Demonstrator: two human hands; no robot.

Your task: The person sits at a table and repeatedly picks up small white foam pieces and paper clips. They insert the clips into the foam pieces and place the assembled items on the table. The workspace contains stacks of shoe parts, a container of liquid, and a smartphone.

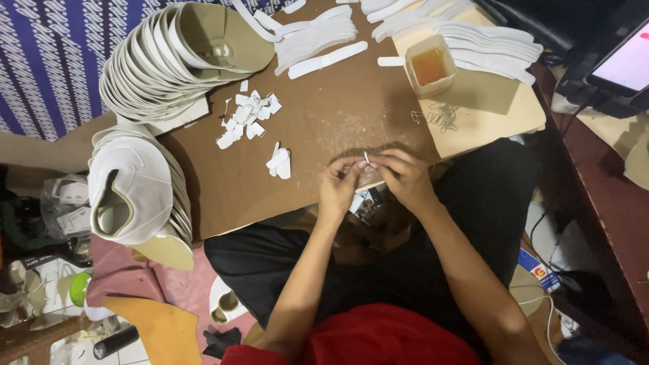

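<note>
My left hand and my right hand meet over the near edge of a brown cardboard board on my lap. Together their fingertips pinch a small white piece between them. A few folded white pieces lie on the board just left of my left hand. Farther left is a loose heap of small white scraps.
A curved stack of white and tan cap parts sits at the back left, with another stack at the board's left edge. White strips and a tub of amber glue lie at the back. Paper clips are nearby, a phone at right.
</note>
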